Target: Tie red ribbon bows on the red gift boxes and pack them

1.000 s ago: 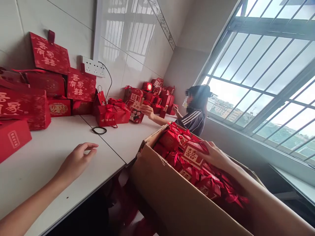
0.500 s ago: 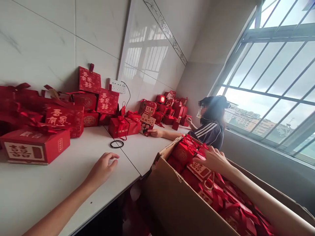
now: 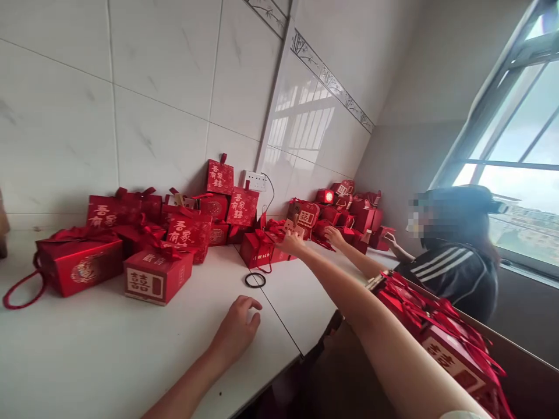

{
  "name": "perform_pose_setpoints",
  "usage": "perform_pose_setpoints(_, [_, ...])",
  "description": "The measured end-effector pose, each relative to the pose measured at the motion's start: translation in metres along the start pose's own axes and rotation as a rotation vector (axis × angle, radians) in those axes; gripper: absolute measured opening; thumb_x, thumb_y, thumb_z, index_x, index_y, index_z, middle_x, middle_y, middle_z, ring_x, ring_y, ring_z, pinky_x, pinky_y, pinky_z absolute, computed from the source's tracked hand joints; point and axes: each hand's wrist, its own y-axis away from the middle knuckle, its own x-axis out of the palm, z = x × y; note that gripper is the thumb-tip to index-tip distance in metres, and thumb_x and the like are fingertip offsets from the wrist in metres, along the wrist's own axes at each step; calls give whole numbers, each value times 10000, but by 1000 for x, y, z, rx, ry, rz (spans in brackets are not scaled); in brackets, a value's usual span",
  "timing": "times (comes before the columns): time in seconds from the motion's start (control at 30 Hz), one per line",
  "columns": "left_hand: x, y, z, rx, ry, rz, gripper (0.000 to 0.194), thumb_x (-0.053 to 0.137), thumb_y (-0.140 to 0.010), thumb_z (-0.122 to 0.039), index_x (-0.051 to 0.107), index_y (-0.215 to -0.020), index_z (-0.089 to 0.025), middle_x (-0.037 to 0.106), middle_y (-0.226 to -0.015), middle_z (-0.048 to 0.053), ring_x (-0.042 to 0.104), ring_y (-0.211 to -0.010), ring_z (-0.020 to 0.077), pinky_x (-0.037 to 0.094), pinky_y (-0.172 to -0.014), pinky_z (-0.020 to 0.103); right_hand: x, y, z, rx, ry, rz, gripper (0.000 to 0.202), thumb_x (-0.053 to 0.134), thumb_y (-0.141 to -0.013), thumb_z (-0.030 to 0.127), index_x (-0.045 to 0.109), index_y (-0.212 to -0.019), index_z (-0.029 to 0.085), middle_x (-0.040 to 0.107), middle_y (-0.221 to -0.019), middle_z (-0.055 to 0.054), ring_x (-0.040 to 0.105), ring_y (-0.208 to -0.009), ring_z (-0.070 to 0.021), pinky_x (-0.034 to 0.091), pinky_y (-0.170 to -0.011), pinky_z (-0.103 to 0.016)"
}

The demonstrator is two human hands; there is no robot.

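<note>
Red and gold, a small gift box (image 3: 292,228) sits in the fingers of the right hand (image 3: 292,241), which is stretched far forward over the white surface (image 3: 87,349), arm nearly straight, beside a ribboned red box (image 3: 258,249) near the wall. The small box is held upright with its printed face toward the camera; too little of it shows to tell its long axis. The left hand (image 3: 238,326) rests palm-down on the surface near its front edge, fingers loosely curled and holding nothing. One black ring (image 3: 255,280) lies flat between the two hands. Against the tiled wall (image 3: 166,105) stand well over a dozen red boxes in two heaps (image 3: 157,244), too overlapped to count exactly. At lower right, a carton (image 3: 454,349) holds more ribboned boxes. A second person (image 3: 458,262) in a dark striped jacket reaches both hands toward the farther heap (image 3: 349,212), by the window (image 3: 524,174).
</note>
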Motion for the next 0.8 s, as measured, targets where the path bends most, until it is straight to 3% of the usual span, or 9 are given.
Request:
perform_pose_setpoints(0.13, [-2, 2, -5, -37, 22, 6, 174, 438, -737, -238, 582, -829, -205, 585, -982, 76, 580, -896, 233, 464, -825, 400, 17, -20, -4, 130, -123, 21, 671, 586, -757, 457, 364, -1294, 121, 419, -1268, -250, 508, -1109, -384, 447, -814, -503])
perform_pose_setpoints(0.23, [-3, 3, -7, -68, 28, 9, 173, 455, -738, -249, 585, -843, -207, 587, -1001, 77, 585, -822, 224, 476, -767, 389, 11, -14, -15, 97, -215, -4, 670, 582, -750, 477, 340, -1302, 186, 384, -1291, -214, 531, -1071, -362, 457, -797, -507])
perform_pose_setpoints(0.3, [-2, 2, -6, -62, 43, -3, 176, 463, -737, -250, 583, -859, -206, 585, -1018, 79, 586, -858, 228, 473, -794, 388, 1, -1, -26, 56, -252, -57, 729, 593, -733, 489, 304, -1318, 163, 366, -1279, -218, 518, -1078, -371, 450, -817, -520])
perform_pose_setpoints(0.4, [1, -1, -2, -25, 57, -25, 189, 466, -730, -231, 569, -885, -198, 582, -1026, 84, 566, -984, 243, 442, -891, 403, -18, 36, -44, -70, -234, -179, 875, 702, -640, 419, 256, -1333, 125, 343, -1258, -214, 429, -1164, -383, 412, -913, -528])
perform_pose_setpoints(0.57, [4, 0, -5, 44, 81, -27, 271, 473, -767, -297, 504, -1023, -212, 551, -1094, 90, 529, -1078, 248, 427, -911, 418, -38, 127, -65, -558, -95, -511, 851, 708, -665, 368, 217, -1338, 191, 339, -1220, -172, 426, -1139, -336, 458, -887, -548])
perform_pose_setpoints(0.7, [7, 14, -19, 184, 225, 63, 561, 576, -755, -414, 344, -1242, -260, 451, -1285, 98, 468, -1178, 246, 402, -948, 418, -43, 189, -56, -575, -57, -590, 895, 730, -664, 407, 179, -1351, 249, 328, -1220, -153, 444, -1125, -337, 505, -839, -532])
perform_pose_setpoints(0.8, [9, 24, -28, 330, 367, 131, 796, 602, -732, -498, 191, -1372, -262, 300, -1429, 123, 382, -1269, 258, 379, -993, 403, -37, 214, -39, -531, -113, -577, 964, 770, -620, 432, 176, -1355, 244, 343, -1194, -156, 452, -1109, -355, 502, -837, -550])
